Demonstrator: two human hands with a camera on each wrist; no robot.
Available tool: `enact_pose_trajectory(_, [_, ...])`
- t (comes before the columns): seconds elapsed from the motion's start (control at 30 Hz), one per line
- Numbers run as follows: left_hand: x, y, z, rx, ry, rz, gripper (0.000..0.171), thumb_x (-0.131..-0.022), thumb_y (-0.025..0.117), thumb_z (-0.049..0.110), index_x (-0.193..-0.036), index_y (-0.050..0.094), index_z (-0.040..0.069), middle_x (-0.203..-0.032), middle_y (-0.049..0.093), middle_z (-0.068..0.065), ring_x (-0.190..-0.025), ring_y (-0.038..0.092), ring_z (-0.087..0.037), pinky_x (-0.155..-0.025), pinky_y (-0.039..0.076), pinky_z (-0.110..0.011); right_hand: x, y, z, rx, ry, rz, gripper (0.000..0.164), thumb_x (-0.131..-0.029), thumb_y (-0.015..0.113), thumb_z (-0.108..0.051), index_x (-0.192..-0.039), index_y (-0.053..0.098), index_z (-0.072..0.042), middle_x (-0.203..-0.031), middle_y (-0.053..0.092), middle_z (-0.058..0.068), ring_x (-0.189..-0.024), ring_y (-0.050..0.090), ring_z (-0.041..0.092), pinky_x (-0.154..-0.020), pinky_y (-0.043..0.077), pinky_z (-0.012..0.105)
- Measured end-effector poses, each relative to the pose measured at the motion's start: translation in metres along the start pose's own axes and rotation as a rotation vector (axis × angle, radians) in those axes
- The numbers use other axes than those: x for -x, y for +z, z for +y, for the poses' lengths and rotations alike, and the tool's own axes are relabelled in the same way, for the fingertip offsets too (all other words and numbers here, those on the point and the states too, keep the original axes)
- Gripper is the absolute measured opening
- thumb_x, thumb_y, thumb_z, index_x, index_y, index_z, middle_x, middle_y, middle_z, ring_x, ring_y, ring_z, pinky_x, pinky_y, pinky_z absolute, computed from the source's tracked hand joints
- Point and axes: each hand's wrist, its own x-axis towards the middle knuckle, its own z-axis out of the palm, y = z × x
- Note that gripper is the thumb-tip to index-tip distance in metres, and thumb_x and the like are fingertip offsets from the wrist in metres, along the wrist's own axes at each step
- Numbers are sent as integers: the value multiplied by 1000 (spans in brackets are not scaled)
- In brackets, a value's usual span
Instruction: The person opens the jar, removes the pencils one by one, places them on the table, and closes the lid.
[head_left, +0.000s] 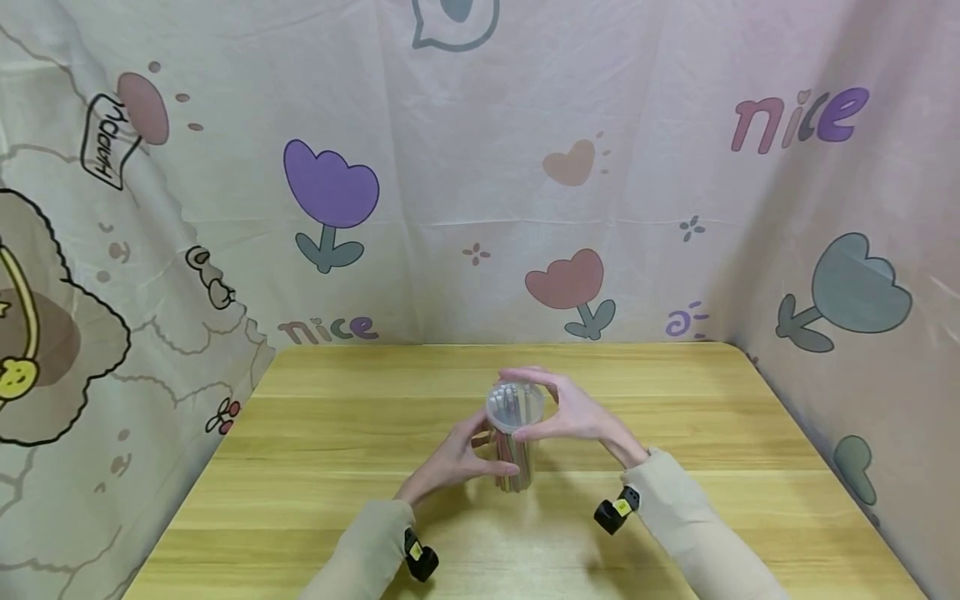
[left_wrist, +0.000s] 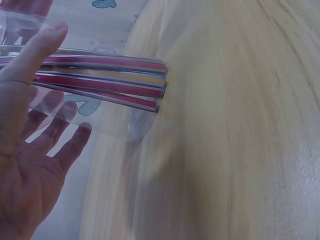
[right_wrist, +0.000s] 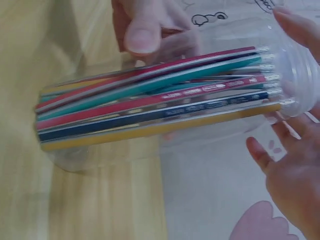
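A clear plastic jar (head_left: 524,479) stands upright on the wooden table. Inside it, a bundle of pencils (right_wrist: 150,102) shows red, green, dark blue and yellow barrels. My left hand (head_left: 455,457) holds the jar's side from the left, thumb across the near face and fingers behind the clear wall. From the right and above, my right hand (head_left: 573,410) spans the transparent round lid (head_left: 515,406), with its thumb on the near edge and fingers on the far edge. In the right wrist view the lid (right_wrist: 304,82) sits at the jar's top.
The wooden table (head_left: 337,400) extends around the jar on all sides. Behind it and at both sides hangs a pale printed cloth (head_left: 450,167) with flowers and lettering. Each wrist wears a small black camera (head_left: 617,510) near its sleeve.
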Motion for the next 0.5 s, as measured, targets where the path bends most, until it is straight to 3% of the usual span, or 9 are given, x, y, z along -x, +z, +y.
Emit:
enact_pose_trajectory(0.17, [0, 2, 0, -5, 9, 8, 83, -83, 84, 20, -152, 39, 26, -149, 53, -4, -135, 54, -30, -114, 47, -51, 3, 6, 2, -18, 11, 66, 77, -74, 88, -9, -144, 55, -12, -148, 55, 11, -138, 46, 36, -114, 33, 73])
enact_pose_trajectory(0.5, [0, 5, -1, -4, -2, 36, 82, -83, 83, 20, -152, 40, 27, -150, 53, -3, -136, 54, -31, -114, 46, -55, 6, 19, 3, 8, -28, 214, 79, -70, 91, -14, -141, 58, -13, -134, 61, 10, -124, 55, 27, -112, 38, 68])
